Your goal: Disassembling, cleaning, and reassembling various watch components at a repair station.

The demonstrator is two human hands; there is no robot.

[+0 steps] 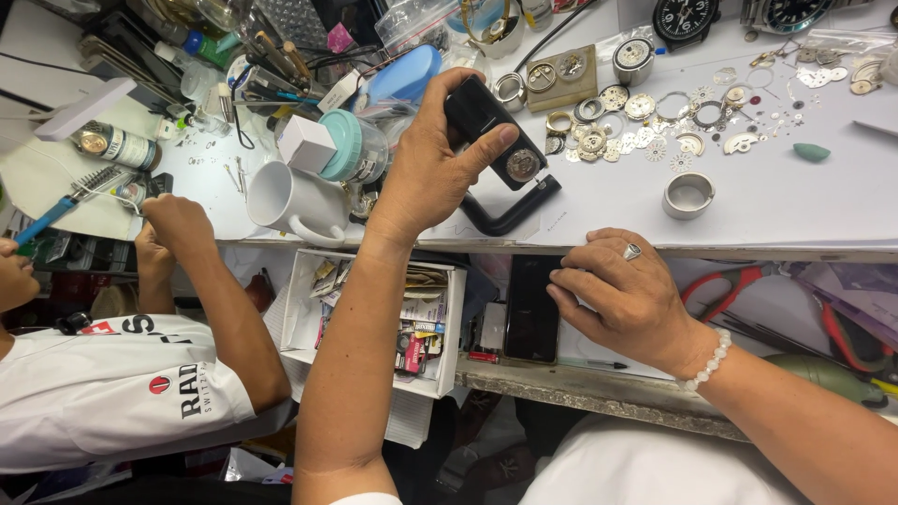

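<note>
My left hand point(438, 166) grips the top of a black press tool point(496, 154) that stands on the white bench top point(795, 201). A round metal watch piece point(522, 165) sits in the tool's jaw. My right hand point(625, 295), wearing a ring and a white bead bracelet, rests with curled fingers at the bench's front edge, above an open drawer, and holds nothing that I can see. A black phone point(531, 309) lies in the drawer just left of that hand.
Several watch gears, rings and plates point(655, 117) lie scattered on the bench beyond the tool, with a metal ring point(688, 194) and a white mug point(285, 201). Red-handled scissors point(739, 281) lie in the drawer. Another person in a white shirt point(112, 383) works at the left.
</note>
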